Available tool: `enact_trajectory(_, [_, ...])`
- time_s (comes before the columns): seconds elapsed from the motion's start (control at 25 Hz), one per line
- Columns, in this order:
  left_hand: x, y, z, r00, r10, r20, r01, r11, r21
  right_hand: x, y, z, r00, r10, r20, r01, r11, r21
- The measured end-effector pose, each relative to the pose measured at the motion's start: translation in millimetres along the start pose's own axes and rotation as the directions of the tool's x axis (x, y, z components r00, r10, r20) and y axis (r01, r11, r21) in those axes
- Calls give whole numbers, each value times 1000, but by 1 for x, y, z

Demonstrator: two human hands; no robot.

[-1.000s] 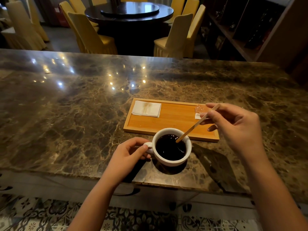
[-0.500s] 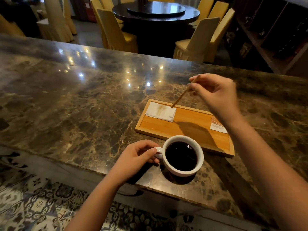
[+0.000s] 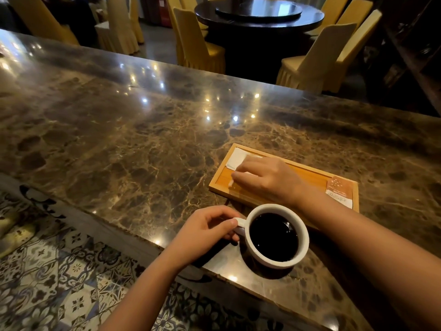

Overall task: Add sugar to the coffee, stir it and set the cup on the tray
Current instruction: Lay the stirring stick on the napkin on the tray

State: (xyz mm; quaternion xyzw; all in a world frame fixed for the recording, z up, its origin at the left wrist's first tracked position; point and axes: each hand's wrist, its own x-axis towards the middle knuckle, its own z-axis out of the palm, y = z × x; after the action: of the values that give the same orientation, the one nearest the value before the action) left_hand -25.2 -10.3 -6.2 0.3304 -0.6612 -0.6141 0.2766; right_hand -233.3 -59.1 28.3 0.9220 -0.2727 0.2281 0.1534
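one white cup (image 3: 278,235) of coffee, one wooden tray (image 3: 310,173), one white napkin (image 3: 236,158), one sugar packet (image 3: 340,191), two hands, left hand (image 3: 205,232) and right hand (image 3: 267,177), on one marble bench (image 3: 143,139); one round dark table (image 3: 260,13) behind

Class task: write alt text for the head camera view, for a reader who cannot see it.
A left hand holds the handle of a white cup of black coffee on a marble counter, while the right hand rests on a napkin on the wooden tray behind.
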Motion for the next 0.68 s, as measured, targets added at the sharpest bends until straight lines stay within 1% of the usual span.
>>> enact_trajectory(0.08, [0,0,0,1000,1,-5,-1,1000,3,0,-3,5,998,-42,36,42,999,21])
enact_trajectory(0.16, [0,0,0,1000,-5,-5,5,1000,6,-1,-5,10,996,-52,68,50,998,34])
enact_trajectory(0.32, [0,1,0,1000,-8,2,8,1000,13,-6,-2,10,993,-23,112,21,1000,18])
enact_trajectory(0.44, [1,3,-1,1000,-12,5,12,1000,28,-12,3,-1,986,35,163,-27,998,-53])
enact_trajectory(0.48, [1,4,-2,1000,-15,14,14,999,34,-15,3,-7,981,86,176,-73,994,-76])
enact_trajectory(0.56, [2,7,-3,998,-24,53,22,999,42,-24,-2,-25,953,256,163,-242,965,-100])
enact_trajectory(0.68, [5,10,-6,993,-48,111,40,996,76,-47,-24,-53,863,504,43,-498,861,-103])
